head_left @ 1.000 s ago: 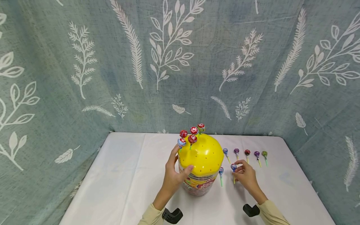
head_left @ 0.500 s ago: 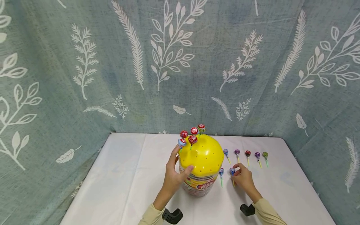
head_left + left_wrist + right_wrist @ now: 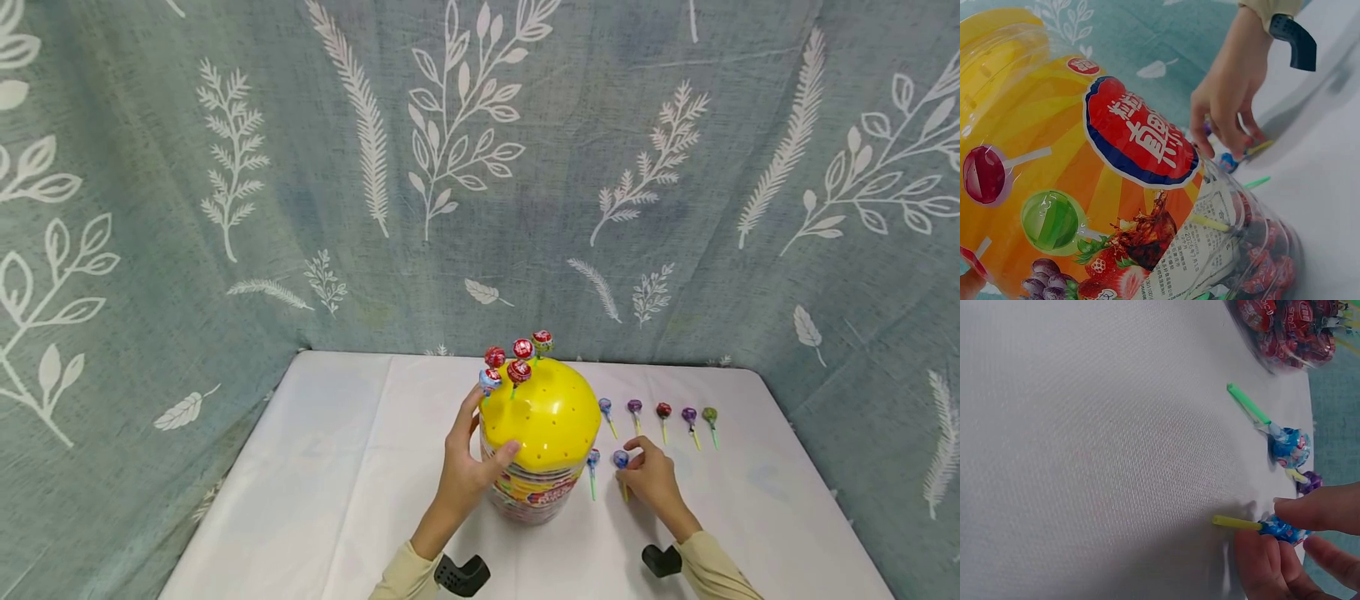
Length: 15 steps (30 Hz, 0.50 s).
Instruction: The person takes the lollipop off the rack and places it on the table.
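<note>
My left hand (image 3: 467, 473) grips the clear candy jar (image 3: 531, 493) around its yellow lid (image 3: 558, 417), with the thumb on the near side. The lid is domed and dotted with small holes. Several wrapped lollipops (image 3: 519, 372) stand upright in its far left part. To the right of the jar, my right hand (image 3: 654, 485) pinches a blue-wrapped lollipop (image 3: 1280, 530) by its head, close over the table. Its yellow stick (image 3: 1235, 522) points toward me. Beside it lies another blue lollipop (image 3: 593, 458) with a green stick.
Behind my right hand, a row of lollipops in blue, purple, red and green wrappers (image 3: 663, 411) lies on the white tablecloth (image 3: 322, 483). Red-wrapped candies (image 3: 1266, 262) show through the jar's bottom. A grey-green leaf-patterned curtain (image 3: 360, 167) hangs around the table.
My right hand has moved slightly toward me and down with the blue lollipop. The left hand stays on the jar. The whole head view has shifted a little.
</note>
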{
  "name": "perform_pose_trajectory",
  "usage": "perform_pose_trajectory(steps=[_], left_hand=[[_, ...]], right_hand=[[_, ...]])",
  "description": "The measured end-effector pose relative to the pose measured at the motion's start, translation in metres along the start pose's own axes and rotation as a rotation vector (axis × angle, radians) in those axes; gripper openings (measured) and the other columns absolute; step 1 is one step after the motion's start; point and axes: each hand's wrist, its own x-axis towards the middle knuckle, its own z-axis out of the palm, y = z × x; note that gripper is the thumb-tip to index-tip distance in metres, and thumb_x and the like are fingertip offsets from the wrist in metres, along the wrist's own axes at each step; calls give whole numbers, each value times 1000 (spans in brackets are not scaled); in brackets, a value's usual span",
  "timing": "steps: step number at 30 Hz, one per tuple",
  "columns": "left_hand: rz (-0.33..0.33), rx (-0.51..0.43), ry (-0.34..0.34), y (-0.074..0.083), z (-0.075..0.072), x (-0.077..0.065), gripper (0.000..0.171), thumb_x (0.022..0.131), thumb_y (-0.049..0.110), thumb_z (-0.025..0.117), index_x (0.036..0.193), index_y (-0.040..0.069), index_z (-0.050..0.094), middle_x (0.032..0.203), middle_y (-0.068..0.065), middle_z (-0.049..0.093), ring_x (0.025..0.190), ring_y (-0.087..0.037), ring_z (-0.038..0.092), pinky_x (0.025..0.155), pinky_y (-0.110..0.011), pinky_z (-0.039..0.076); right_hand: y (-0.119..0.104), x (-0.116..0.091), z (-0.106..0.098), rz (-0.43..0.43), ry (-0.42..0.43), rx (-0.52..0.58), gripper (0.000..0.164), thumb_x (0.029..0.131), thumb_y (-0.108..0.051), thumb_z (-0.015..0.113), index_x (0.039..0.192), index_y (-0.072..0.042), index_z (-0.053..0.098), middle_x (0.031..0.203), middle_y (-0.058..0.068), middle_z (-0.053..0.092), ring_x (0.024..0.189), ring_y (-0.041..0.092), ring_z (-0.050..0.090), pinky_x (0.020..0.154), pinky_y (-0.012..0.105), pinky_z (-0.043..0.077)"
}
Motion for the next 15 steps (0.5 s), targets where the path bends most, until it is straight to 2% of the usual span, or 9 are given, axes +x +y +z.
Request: perform_pose_trajectory(steps=[2,9,11,15], left_hand=[[-6,1,0,4,0,1,73,82,26,67,145,20,33,148,0,37,135,-25,32,102,-58,31],[-8,6,-5,35,-4,3,68,83,20,65,142,7,35,145,-11,40,132,-29,36,99,-60,34],[-7,5,-3,33,-3,3,68,83,20,65,142,8,35,145,-10,40,132,-29,36,100,-60,33],[0,17,2,15,-1,1,70,83,25,67,144,15,34,146,-4,39,133,-26,35,100,-58,33]], right_hand=[[-1,-1,-1,-4,1,3,40,71,0,73,107,2,55,72,9,55,54,17,49,49,27,46],[-10,-5,-9,-36,36,13,36,77,-2,72,109,3,55,76,11,56,53,16,51,47,26,46],[-13,-5,-13,-53,47,11,35,78,-3,72,109,2,55,78,11,57,55,16,51,47,25,45],[-19,-4,-19,-103,78,35,33,78,-3,72,108,0,57,79,11,58,59,18,53,50,26,48]])
